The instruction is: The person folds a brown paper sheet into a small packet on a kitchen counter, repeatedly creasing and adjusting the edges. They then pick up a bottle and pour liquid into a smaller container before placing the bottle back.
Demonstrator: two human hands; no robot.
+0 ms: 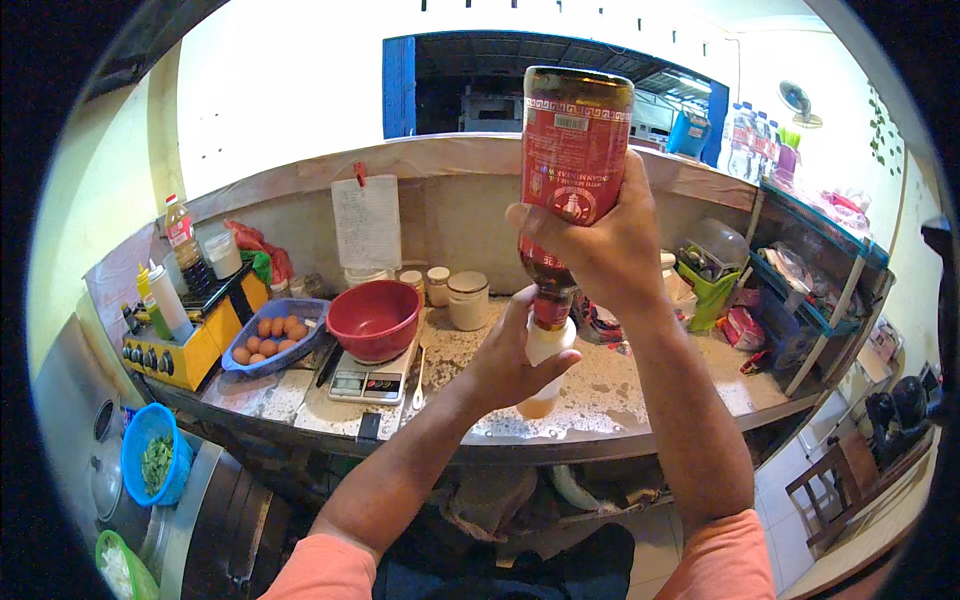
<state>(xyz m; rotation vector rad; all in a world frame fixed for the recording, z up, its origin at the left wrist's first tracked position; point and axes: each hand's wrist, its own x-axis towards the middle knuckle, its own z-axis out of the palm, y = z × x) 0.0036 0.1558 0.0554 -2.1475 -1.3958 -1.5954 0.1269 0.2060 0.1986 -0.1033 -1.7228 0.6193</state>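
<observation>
My right hand (611,247) grips a large glass bottle (576,150) with a red label, held upside down. Its label bears writing and a printed code. The bottle's neck points down into the mouth of a translucent white plastic bottle (546,349), which has some amber liquid at its bottom. Around the upper part of that plastic bottle is my left hand (510,360), thumb and fingers on either side. Whether the plastic bottle's base rests on the worktop (600,390) is hard to tell. The rim where the two bottles meet is partly covered by my left hand.
Left of my hands, a red plastic bowl (375,322) sits on a digital kitchen scale (367,384), with a spoon (420,379) beside it. A blue basket (281,352) holds several eggs. Lidded jars (469,300) stand behind. A shelf rack (810,292) is at the right.
</observation>
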